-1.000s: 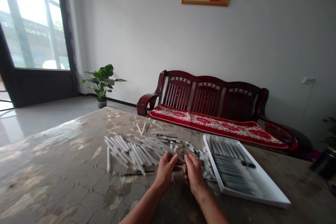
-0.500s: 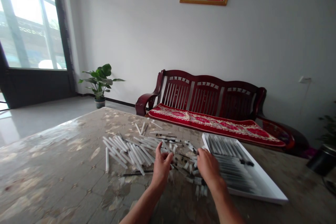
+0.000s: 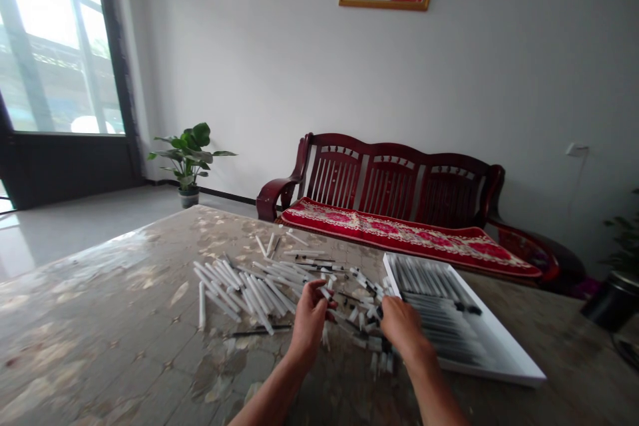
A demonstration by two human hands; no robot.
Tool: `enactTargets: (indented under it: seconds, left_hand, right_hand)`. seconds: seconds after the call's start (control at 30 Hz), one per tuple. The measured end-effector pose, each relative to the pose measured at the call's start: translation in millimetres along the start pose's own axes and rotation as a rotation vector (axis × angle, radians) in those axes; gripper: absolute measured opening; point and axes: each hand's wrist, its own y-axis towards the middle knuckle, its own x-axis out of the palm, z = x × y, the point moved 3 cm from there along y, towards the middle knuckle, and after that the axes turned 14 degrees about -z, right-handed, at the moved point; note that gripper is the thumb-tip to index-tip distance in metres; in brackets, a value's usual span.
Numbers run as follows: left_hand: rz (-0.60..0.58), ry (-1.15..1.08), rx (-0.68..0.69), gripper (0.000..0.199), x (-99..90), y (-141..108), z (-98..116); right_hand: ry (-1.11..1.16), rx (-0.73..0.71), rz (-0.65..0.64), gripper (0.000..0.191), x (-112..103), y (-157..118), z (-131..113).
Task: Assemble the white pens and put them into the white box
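Note:
My left hand is closed over the middle of the table, a pale pen barrel with a dark end between its fingers. To its right, my right hand is curled in a pinch; a small dark bit shows at its fingertips, too little to name. Small clear pen caps and dark pieces lie scattered between the hands. Left of them spreads a pile of white pen barrels. Beside my right hand, a white box contains rows of clear pens with dark ends.
The patterned table fills the foreground. A few thin dark rods lie below the barrel pile. Past the table stands a red wooden bench with a red floral cover. A potted plant is at back left, a black container at right.
My left hand's spread fingers have closed around a pen barrel. My right hand has shifted slightly down and right, still pinched. Box and pile look the same.

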Motion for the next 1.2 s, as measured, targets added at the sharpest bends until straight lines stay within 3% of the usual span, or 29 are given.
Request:
enactTargets:
  seconds: [0.1, 0.17, 0.27, 0.4, 0.63, 0.77, 0.97, 1.2]
  left_hand:
    - [0.05, -0.003, 0.05, 0.038, -0.8, 0.4, 2.3]
    - [0.084, -0.054, 0.059, 0.041, -2.4, 0.7, 3.7]
    - [0.135, -0.187, 0.031, 0.053, -5.8, 1.4, 5.2]
    - [0.183, -0.278, -0.015, 0.066, -9.2, 1.4, 7.0]
    - [0.174, -0.357, -0.048, 0.063, -8.8, -0.1, 4.7]
    - [0.141, -0.405, -0.076, 0.051, -6.0, -0.9, 3.1]
    - [0.118, -0.399, -0.066, 0.049, -4.1, -0.2, 1.7]
    - [0.088, -0.34, -0.058, 0.06, -2.4, 0.2, -1.0]
  right_hand:
    - [0.01, 0.017, -0.032, 0.021, -6.0, 2.1, -1.2]
    - [0.165, -0.059, 0.0, 0.016, -13.2, 4.6, -8.0]
    - [0.643, -0.194, 0.004, 0.009, -19.1, 7.5, -24.3]
    - [1.266, -0.238, -0.083, 0.031, -16.5, 3.7, -48.7]
    - [1.535, -0.199, -0.094, 0.041, -7.1, -4.1, -61.9]
    - [1.457, -0.217, -0.048, 0.037, 3.1, 3.3, -56.4]
    - [0.877, -0.337, 0.265, 0.02, -5.5, 3.8, -51.5]
    - [0.589, -0.465, 0.318, 0.027, -14.2, -7.4, -65.3]
